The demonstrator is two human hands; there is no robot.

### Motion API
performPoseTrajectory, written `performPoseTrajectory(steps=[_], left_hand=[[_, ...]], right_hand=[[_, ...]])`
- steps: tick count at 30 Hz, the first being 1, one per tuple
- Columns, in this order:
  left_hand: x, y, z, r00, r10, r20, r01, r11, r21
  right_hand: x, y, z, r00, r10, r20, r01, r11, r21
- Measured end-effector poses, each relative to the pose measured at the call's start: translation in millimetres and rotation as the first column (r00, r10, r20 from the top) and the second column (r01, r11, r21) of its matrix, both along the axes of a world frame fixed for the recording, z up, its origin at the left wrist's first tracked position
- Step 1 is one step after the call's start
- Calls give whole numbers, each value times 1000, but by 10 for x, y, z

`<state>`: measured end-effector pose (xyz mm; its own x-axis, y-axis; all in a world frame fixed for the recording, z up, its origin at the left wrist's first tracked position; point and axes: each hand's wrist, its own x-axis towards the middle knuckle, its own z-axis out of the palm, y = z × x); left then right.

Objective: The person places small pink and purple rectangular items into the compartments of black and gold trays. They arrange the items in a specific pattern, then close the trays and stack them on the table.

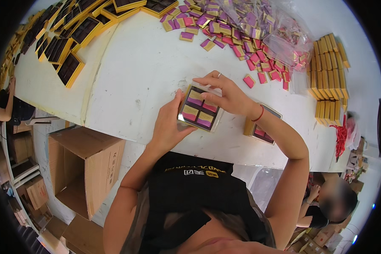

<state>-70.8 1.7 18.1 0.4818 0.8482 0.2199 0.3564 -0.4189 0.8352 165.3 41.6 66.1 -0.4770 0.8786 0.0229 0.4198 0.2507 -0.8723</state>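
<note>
A square gold-edged box (pixel 198 111) with dark compartments rests between my hands, above the white table. Small wrapped pieces in pink, purple and gold fill its compartments. My left hand (pixel 167 120) is closed around the box's left side, thumb along the near edge. Over the box sits a clear plastic cover (pixel 217 122), a little askew and jutting out at the right. My right hand (pixel 229 94) grips the cover at the far right corner, index finger along the far edge and thumb over the top. Beside my right forearm, another filled box (pixel 260 134) is partly hidden.
Loose wrapped pieces (pixel 241 46) and clear plastic bags (pixel 283 42) lie across the far side. Stacked gold boxes (pixel 328 72) stand at right. Open boxes with dark trays (pixel 70 70) are piled far left. An open carton (pixel 101 158) stands below the table. Other people (pixel 332 205) sit nearby.
</note>
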Motion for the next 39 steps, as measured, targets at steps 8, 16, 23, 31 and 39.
performPoseTrajectory(steps=[8, 16, 23, 31, 39], left_hand=[[2, -24, -15, 999, 34, -13, -32, 994, 102], [-4, -68, -2, 982, 71, -174, -34, 977, 210], [-20, -71, 6, 970, 21, -244, 16, 989, 150], [26, -144, 445, 858, 68, 509, 87, 958, -275], [1332, -117, 1057, 711, -267, 650, 609, 696, -380]], right_hand=[[-196, -149, -4, 987, -81, 140, 90, 994, -59], [-191, -140, 33, 905, -51, 423, -9, 990, 140], [-223, -507, 91, 793, -32, 608, -121, 970, 208], [-86, -902, 696, 887, -231, 401, 41, 902, 429], [1028, -1507, 1097, 872, -332, 361, 166, 892, 420]])
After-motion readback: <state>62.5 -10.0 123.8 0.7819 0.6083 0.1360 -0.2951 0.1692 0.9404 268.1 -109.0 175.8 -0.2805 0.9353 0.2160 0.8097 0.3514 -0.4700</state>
